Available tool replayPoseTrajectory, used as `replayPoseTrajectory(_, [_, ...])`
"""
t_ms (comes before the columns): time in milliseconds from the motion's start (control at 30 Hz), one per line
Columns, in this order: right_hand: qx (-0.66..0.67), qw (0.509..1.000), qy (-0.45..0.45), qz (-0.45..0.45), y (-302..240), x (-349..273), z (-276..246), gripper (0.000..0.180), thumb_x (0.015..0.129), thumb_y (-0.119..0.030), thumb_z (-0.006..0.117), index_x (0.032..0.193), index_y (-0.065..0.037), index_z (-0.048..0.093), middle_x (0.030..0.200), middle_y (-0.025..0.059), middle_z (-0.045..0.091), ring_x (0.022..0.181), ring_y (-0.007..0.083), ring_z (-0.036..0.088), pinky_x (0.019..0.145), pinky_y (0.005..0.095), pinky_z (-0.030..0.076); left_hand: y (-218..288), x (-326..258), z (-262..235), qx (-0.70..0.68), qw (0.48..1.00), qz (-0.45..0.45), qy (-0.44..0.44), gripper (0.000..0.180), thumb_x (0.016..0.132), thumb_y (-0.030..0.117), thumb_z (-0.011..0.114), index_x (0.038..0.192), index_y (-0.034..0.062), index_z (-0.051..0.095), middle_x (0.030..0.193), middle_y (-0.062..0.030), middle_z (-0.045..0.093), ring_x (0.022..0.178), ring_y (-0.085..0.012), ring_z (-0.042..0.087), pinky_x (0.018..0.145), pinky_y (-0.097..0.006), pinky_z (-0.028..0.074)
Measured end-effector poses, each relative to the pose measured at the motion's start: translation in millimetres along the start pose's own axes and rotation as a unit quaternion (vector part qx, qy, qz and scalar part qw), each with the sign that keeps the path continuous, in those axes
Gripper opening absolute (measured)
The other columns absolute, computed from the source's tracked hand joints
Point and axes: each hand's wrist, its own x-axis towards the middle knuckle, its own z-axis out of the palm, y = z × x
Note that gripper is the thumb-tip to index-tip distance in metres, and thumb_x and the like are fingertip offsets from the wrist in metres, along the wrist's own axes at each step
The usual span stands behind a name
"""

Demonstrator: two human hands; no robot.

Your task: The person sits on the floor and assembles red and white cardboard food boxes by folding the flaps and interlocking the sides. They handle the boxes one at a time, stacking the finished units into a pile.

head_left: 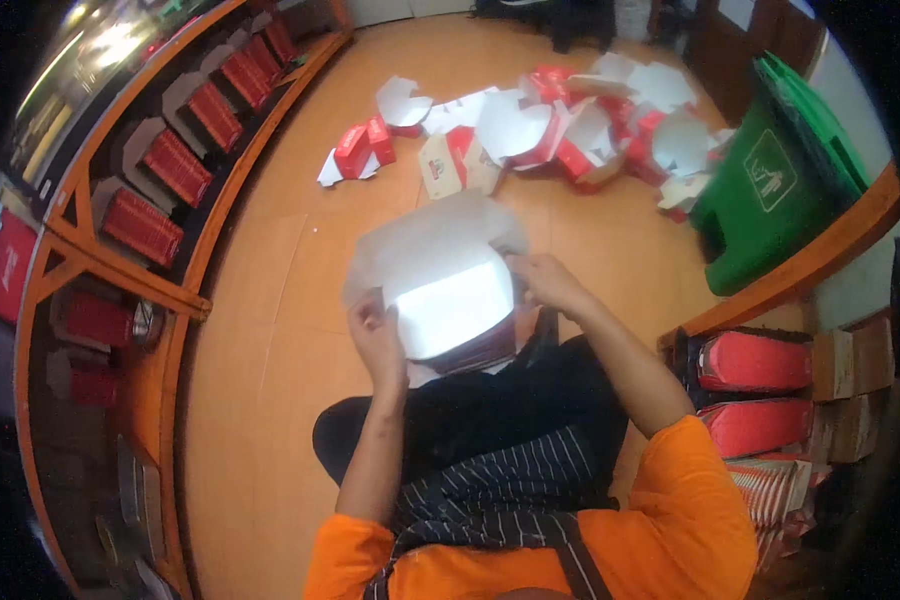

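Cardboard box (440, 270) sits between left hand (375, 335) and right hand (545, 280), both grips clamped on its edges.

Both hands hold a flat white cardboard box blank (435, 270) above the lap. The left hand (378, 338) pinches its lower left edge; the right hand (545, 283) grips its right edge, fingers curled over a flap. Beyond it, a heap of red and white folded boxes (560, 130) lies on the orange floor (270, 300), near a green bin (770, 190). Stacks of red boxes (755, 390) sit at the right.
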Motion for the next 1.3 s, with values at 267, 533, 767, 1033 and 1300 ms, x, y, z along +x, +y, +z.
replayPoseTrajectory(267, [-0.158,0.949,0.265,-0.070,98,174,-159,0.032,0.088,-0.030,0.060,0.099,0.000,0.063,0.091,0.0122,0.068,0.077,0.0259,0.066,0.070,0.0374,0.053,14,-31,-22,-0.023,0.961,-0.221,-0.165,0.075,0.086,0.012,0.060,0.146,0.0149,0.016,0.146,-0.0139,0.026,0.129,-0.0321,0.038,0.093,-0.048,0.046])
replayPoseTrajectory(533, [-0.496,0.834,0.238,0.040,127,296,-236,0.039,0.083,-0.037,0.066,0.103,-0.003,0.067,0.102,0.0193,0.068,0.089,0.0342,0.067,0.094,0.0497,0.044,30,-52,-12,-0.178,0.881,-0.397,-0.183,0.074,0.085,0.006,0.049,0.148,0.0183,0.011,0.142,-0.0162,0.033,0.128,-0.0354,0.041,0.094,-0.056,0.047])
replayPoseTrajectory(767, [-0.264,0.758,0.536,-0.262,73,221,-223,0.020,0.092,-0.022,0.059,0.092,-0.004,0.066,0.078,0.0184,0.067,0.070,0.0274,0.067,0.071,0.0412,0.050,-18,-64,-14,0.058,0.992,-0.013,-0.109,0.070,0.091,0.022,0.059,0.146,0.0046,0.018,0.147,-0.0198,0.026,0.131,-0.0329,0.035,0.111,-0.044,0.026])
replayPoseTrajectory(1033, [0.097,0.927,0.068,-0.356,-91,-60,-92,0.037,0.093,-0.014,0.063,0.126,0.001,0.054,0.110,0.0067,0.064,0.095,0.0115,0.061,0.085,0.0282,0.050,13,11,-55,0.261,0.790,0.441,-0.336,0.020,0.075,0.012,0.076,0.091,0.0064,0.066,0.099,-0.0126,0.063,0.087,-0.0300,0.061,0.077,-0.037,0.051])
replayPoseTrajectory(1300, [-0.167,0.920,-0.156,-0.320,-134,-43,68,0.027,0.085,-0.023,0.063,0.096,0.002,0.062,0.081,0.0203,0.067,0.075,0.0303,0.067,0.071,0.0372,0.053,-7,-12,-55,0.186,0.810,0.435,-0.346,0.013,0.082,0.011,0.069,0.093,0.0072,0.065,0.097,-0.0108,0.062,0.092,-0.0296,0.061,0.079,-0.037,0.051])
